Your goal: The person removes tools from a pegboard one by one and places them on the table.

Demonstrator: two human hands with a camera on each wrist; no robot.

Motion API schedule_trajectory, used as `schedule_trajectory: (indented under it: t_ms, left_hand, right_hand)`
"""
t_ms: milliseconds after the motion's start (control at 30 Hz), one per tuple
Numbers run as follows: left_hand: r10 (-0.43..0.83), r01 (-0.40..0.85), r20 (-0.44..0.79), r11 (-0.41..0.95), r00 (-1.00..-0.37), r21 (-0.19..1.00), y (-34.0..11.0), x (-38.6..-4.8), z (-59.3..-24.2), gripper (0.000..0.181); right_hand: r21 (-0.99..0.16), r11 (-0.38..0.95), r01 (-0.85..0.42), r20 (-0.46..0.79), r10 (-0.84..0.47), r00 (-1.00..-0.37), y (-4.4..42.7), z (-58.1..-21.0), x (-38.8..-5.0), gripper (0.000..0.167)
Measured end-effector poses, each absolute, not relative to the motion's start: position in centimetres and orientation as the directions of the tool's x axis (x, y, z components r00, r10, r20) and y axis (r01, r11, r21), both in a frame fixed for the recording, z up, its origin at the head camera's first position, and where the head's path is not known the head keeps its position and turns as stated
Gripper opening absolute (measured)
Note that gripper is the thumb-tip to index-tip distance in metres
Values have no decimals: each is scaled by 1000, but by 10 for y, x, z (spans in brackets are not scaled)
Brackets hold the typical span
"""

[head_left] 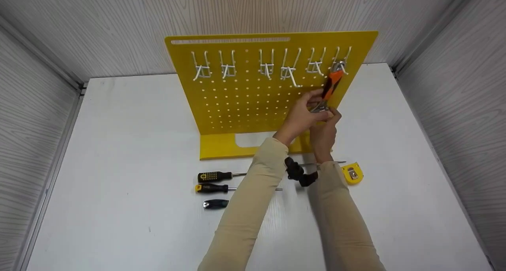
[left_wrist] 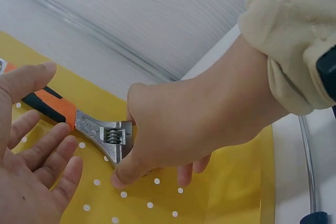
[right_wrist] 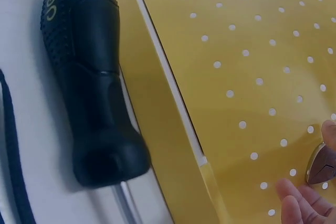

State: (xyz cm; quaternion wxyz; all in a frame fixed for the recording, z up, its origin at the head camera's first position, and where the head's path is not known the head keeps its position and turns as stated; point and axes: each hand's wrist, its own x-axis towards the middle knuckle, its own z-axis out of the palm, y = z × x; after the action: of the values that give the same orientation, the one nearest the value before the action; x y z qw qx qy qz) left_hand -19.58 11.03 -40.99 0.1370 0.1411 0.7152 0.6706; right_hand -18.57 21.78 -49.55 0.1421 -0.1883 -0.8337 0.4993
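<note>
An adjustable wrench (head_left: 333,83) with an orange and black handle hangs head down and tilted, its handle end at the rightmost white hook (head_left: 342,67) of the yellow pegboard (head_left: 237,101). My right hand (left_wrist: 178,119) pinches the wrench's metal head (left_wrist: 113,136) between thumb and fingers. Beside the handle is my left hand (head_left: 300,116), its fingers loosely extended and not closed round it in the left wrist view. Just the tip of the wrench's jaw (right_wrist: 321,166) shows at the right edge of the right wrist view, near some fingertips.
Several more white hooks (head_left: 227,69) line the board's upper part. In front of its base lie a long screwdriver (head_left: 215,177), a second screwdriver (head_left: 211,188) and a dark-handled tool (head_left: 216,204) partly behind the left sleeve. A yellow tape measure (head_left: 352,173) lies right of the right forearm.
</note>
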Motion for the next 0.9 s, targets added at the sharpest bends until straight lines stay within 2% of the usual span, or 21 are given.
schedule_trajectory:
  t_ms: [700,900]
  left_hand:
    - [401,32,-31,148,-916,988,110,-204,-404,64]
    - [399,102,32,155,-916,983,111,-206,-398,57]
  right_hand:
    - [-885,426,188,20,437,-899,219,-496,-185,61]
    - [-896,413,165,32,430,-902,219,-500,-180,68]
